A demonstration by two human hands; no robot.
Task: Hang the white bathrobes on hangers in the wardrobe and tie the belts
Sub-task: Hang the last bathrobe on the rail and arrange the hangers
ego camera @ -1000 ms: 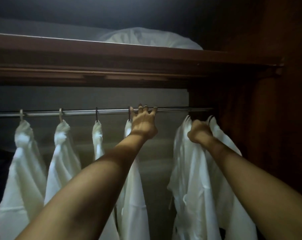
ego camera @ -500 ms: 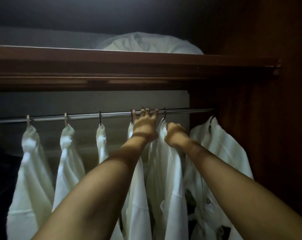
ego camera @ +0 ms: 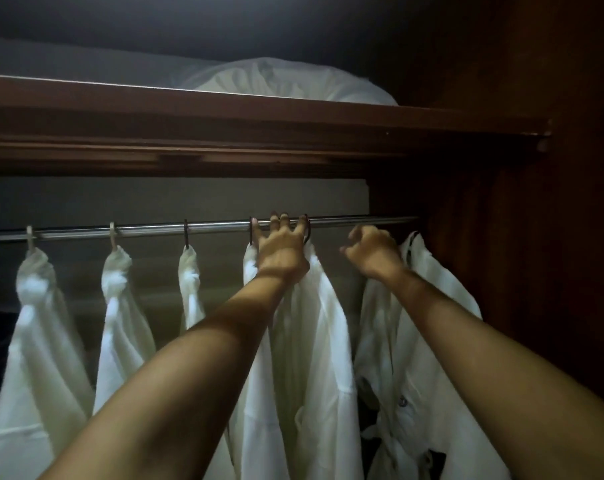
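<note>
Several white bathrobes hang from hooks on a metal rail inside a dark wardrobe. My left hand reaches up with its fingers spread, and the fingertips touch the rail between two dark hooks. One bathrobe hangs directly under this hand, close against its neighbour. My right hand hovers just below the rail with its fingers loosely curled, holding nothing. It sits between that robe and the rightmost bathrobe, whose tied belt shows low down.
A wooden shelf runs above the rail, with white bedding lying on it. The dark wooden side wall closes in on the right. Three more robes hang spaced along the left stretch of the rail.
My right hand slid a bathrobe left along the rail until it hung by my left hand. It then let go and drew back to the right. My left hand stayed on the rail.
</note>
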